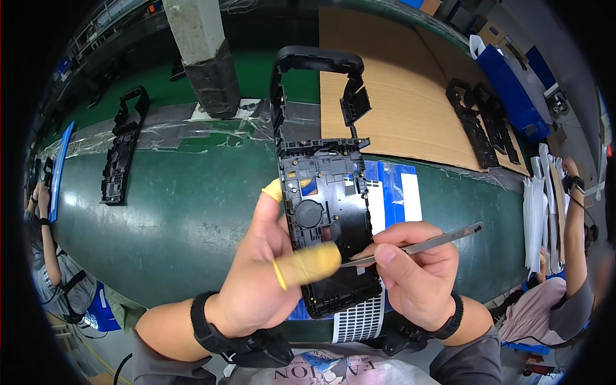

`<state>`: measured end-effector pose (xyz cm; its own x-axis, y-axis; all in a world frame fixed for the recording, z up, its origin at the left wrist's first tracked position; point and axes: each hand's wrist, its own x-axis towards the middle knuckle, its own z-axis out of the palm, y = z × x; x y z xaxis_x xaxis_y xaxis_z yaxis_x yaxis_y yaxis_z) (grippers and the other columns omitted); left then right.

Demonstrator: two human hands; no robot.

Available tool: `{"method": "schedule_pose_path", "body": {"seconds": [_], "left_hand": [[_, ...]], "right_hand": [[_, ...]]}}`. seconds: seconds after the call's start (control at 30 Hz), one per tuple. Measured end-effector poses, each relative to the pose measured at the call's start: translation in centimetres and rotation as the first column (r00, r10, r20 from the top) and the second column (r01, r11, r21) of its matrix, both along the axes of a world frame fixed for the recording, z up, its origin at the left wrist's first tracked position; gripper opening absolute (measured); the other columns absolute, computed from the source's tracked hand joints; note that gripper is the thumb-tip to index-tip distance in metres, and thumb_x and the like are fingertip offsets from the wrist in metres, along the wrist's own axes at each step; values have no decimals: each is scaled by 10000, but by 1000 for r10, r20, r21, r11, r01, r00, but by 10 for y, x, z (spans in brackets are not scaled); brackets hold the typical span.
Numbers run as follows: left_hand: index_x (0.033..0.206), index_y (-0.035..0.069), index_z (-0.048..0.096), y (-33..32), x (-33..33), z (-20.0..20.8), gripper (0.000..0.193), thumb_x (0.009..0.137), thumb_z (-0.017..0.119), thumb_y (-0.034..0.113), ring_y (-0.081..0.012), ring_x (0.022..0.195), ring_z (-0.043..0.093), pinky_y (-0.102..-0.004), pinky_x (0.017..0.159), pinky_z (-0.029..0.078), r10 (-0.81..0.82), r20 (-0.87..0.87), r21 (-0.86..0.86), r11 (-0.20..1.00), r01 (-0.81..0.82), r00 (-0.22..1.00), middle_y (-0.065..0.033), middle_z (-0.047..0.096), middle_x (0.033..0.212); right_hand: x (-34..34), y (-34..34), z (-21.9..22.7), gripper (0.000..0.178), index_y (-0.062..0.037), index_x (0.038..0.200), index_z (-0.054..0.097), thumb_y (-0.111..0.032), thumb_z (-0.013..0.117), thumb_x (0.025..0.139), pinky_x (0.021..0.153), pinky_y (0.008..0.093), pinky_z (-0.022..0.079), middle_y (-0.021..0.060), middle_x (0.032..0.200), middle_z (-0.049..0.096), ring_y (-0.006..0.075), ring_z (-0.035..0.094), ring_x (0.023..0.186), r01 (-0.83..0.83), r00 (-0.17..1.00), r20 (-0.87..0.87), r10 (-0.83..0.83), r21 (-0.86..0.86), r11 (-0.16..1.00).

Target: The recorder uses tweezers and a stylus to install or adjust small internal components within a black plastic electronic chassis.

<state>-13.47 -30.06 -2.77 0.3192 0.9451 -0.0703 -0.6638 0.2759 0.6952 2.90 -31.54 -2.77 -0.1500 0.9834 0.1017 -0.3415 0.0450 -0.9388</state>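
Observation:
A long black plastic frame with an open loop at its far end is held up over the table. My left hand is closed round its left side, with yellow finger cots on the thumb and a fingertip; the thumb is blurred. Metal tweezers are pinched in my right hand. Their tips reach over the lower part of the frame, near my left thumb, which partly hides them. Whether they grip anything, I cannot tell. Beneath the frame lies a white sheet with rows of black rectangles, on blue material.
Another black frame lies on the green table at left. Cardboard covers the back right, with more black frames beside a blue bin. A post rises at the back. Co-workers' arms show at both sides.

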Motion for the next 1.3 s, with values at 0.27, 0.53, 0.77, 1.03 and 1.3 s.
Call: {"method": "schedule_pose_path", "body": {"seconds": [0.27,0.53,0.77,1.03,1.3], "left_hand": [[1281,85,139,4,-5,8,848,543,489,-144,-215,1059,433,-342,886,381,133,-110,105,987,-121,985,-108,360,1222],[1256,98,196,19,-19,20,703,663,557,-11,-233,1039,439,-363,879,376,211,-38,146,968,-203,977,-118,395,1169],[1226,69,272,22,-17,16,492,793,474,190,-219,1024,446,-354,873,372,291,-20,41,956,-290,956,-100,426,1150],[1190,68,319,23,-16,13,433,807,460,211,-211,1026,444,-345,868,372,271,20,21,962,-271,962,-92,438,1133],[1194,77,312,23,-11,9,401,836,420,223,-186,1018,451,-338,861,378,262,43,-22,965,-261,964,-78,441,1118]], "right_hand": [[10,28,6,166,49,922,521,-22,528,771,436,170,318,94,687,563,52,412,477,105,981,-159,-107,-21,994],[16,83,-42,116,49,847,550,-6,550,746,468,186,385,31,581,517,66,451,463,218,976,29,-216,-76,973],[14,84,-39,115,39,840,558,-15,559,739,447,171,349,51,603,540,66,465,482,234,972,68,-227,-128,964],[14,85,-42,111,43,841,559,-11,553,744,447,171,350,63,622,550,74,477,494,240,969,83,-232,-108,965],[15,83,-42,124,48,861,553,-2,545,747,460,170,354,68,629,548,77,487,517,246,967,95,-238,-85,966]]}}
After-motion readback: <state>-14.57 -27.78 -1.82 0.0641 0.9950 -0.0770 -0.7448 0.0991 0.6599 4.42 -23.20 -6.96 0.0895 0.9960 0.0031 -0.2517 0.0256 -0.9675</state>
